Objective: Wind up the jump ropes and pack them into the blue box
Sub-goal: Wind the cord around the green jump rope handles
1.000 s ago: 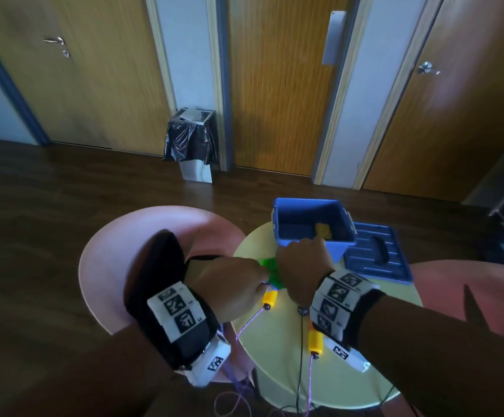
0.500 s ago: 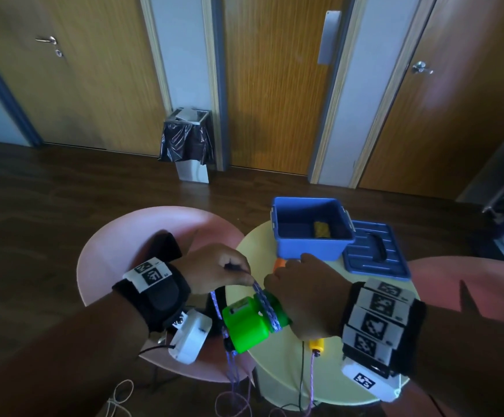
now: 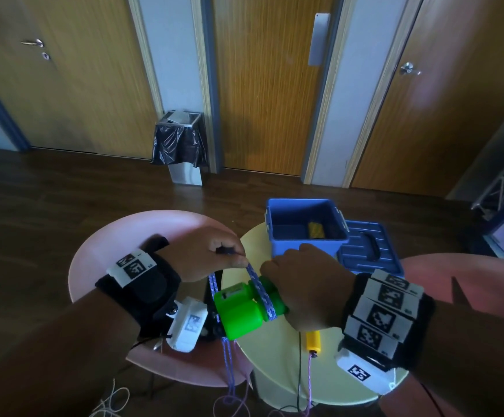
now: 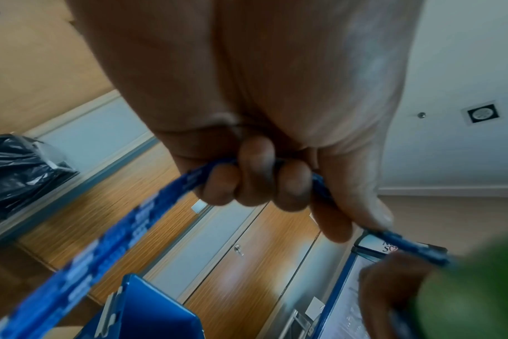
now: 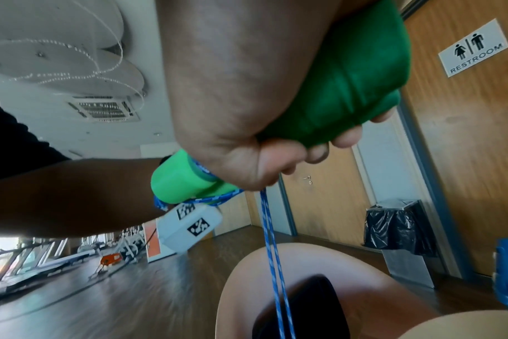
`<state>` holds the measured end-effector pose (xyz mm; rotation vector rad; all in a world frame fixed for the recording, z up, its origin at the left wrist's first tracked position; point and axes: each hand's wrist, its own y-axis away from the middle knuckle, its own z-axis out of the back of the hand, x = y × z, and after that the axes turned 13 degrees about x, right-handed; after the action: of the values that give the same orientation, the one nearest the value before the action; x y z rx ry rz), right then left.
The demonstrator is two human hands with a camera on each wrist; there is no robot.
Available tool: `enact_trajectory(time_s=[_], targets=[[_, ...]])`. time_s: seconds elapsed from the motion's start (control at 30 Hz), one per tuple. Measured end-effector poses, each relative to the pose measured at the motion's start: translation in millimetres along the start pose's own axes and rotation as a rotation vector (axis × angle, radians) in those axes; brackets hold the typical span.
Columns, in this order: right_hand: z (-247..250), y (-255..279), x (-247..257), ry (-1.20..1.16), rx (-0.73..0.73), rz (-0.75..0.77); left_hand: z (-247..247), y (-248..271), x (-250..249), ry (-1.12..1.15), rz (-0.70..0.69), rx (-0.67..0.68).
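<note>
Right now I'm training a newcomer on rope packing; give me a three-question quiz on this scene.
1. True or false: the blue box is open, its lid lying beside it.
2. What does the right hand grip?
A. green handles
B. yellow handle
C. the lid
3. Fill in: the left hand pinches the blue ____.

Key: 1 true; 2 A; 3 rope.
</note>
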<state>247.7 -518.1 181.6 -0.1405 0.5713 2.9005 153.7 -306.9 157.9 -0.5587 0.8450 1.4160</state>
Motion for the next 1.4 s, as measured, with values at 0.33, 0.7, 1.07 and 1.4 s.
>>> enact_trajectory(time_s=[0.33, 0.7, 1.07, 1.4], targets=[[30.7, -1.0, -2.5, -0.323, -0.265, -0.082, -41.5, -21.3, 40.8, 0.755, -0.005, -0.198], [30.7, -26.8, -3.2, -0.405, -0.304, -0.200, -76.5, -37.0, -7.5, 1.101, 0.004, -0.739], [-11.9, -33.7, -105.7, -0.336, -0.164, -0.409, -139.8, -90.6, -60.2, 0.632, 0.227, -0.567], [-92.3, 19.3, -157.5, -0.018, 0.065, -0.348, -151.1, -130.4, -101.8, -0.337, 0.338, -0.083]])
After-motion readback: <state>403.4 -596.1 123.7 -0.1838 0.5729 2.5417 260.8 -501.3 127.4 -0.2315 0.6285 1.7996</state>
